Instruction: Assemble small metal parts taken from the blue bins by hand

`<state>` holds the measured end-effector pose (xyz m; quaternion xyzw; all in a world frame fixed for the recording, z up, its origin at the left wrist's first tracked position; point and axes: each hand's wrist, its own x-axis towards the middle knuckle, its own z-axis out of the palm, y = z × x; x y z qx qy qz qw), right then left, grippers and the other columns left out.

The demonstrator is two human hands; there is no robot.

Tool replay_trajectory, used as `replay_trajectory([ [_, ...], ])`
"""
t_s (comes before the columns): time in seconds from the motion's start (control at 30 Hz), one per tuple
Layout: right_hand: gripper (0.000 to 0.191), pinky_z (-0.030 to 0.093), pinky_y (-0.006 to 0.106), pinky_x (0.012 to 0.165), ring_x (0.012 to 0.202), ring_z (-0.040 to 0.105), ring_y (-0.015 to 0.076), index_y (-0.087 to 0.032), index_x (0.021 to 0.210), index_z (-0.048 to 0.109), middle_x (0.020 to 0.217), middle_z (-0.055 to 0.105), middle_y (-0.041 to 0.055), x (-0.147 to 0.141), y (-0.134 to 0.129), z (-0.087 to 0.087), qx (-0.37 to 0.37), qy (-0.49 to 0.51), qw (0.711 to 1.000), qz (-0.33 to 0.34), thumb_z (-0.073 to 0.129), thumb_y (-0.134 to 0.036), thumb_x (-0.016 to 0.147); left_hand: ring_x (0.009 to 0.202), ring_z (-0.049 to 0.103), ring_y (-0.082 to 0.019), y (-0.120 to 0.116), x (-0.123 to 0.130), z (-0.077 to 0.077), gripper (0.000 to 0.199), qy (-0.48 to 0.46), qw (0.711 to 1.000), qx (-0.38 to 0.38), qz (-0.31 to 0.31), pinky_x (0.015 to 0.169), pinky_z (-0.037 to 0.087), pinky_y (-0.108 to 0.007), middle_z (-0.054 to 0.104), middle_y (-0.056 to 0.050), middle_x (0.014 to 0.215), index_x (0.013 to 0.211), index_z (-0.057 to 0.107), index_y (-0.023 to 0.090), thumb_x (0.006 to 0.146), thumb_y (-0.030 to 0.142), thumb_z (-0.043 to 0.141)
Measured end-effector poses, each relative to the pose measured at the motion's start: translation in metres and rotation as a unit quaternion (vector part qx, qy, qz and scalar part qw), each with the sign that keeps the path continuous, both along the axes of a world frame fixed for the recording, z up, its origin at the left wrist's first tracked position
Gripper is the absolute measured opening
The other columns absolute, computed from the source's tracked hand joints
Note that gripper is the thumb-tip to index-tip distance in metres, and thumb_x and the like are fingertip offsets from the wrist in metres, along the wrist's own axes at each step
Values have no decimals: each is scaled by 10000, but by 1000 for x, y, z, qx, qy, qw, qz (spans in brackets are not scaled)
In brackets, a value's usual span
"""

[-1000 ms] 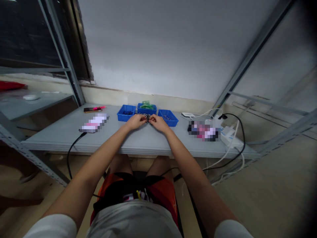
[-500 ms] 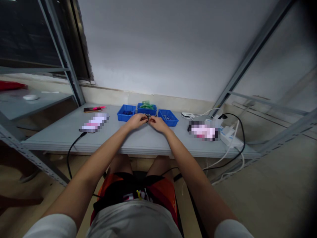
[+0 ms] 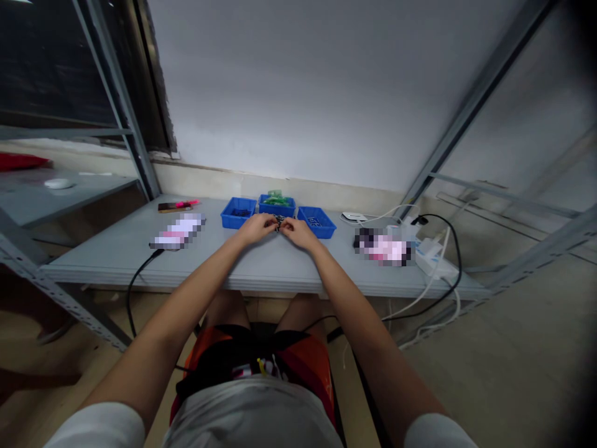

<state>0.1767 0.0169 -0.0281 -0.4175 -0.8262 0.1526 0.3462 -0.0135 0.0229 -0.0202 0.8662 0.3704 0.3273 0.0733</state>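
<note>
My left hand [image 3: 260, 228] and my right hand [image 3: 297, 233] meet fingertip to fingertip over the grey shelf table [image 3: 275, 264]. The fingers of both are pinched together around something small and dark that I cannot make out. Just behind the fingertips lie small dark pieces [image 3: 280, 219], partly covered by the hands. A blue bin [image 3: 232, 219] with dark bits in it stands left of my left hand. Beyond the hands is a second blue bin [image 3: 290, 210], holding green and clear packets [image 3: 276, 199]. Close to my right hand, a third blue bin [image 3: 326, 231] contains small dark parts with light edges.
On the left lie a blurred-out phone [image 3: 180, 231] on a black cable and a dark flat object with a pink item [image 3: 184, 204]. To the right are another blurred-out phone [image 3: 382, 247], a white device [image 3: 353, 216] and a power strip [image 3: 436, 260] with trailing cables. Metal posts flank the table.
</note>
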Motion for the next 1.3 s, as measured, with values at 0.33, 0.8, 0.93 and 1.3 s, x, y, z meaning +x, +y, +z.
replay_trajectory([
  [0.33,140,382,226,655,632,516,111,-161,821,616,719,618,3,0,3,-4,12,3,1000,4,543,-281,811,716,567,-158,0,0,-1,249,-14,1000,6,-9,661,409,-253,668,-54,830,904,682,155,837,306,495],
  [0.8,127,410,235,657,672,562,124,-162,842,613,763,647,18,-2,-1,1,18,32,999,29,531,-256,812,633,536,-149,6,-2,-9,207,26,998,-53,-14,585,373,-242,653,-34,715,806,669,147,784,297,529],
  [0.93,111,413,238,674,691,568,127,-163,832,613,774,650,19,-4,-2,1,31,26,998,44,527,-229,804,642,538,-150,6,-2,-10,242,30,997,-64,-37,590,378,-241,651,-33,712,802,665,135,795,322,511],
  [1.3,120,403,238,667,674,551,126,-161,814,595,764,641,17,1,-1,4,14,38,999,3,526,-260,808,710,564,-159,5,-2,-4,244,-2,1000,-23,-20,656,412,-253,670,-55,808,897,682,146,825,297,505],
])
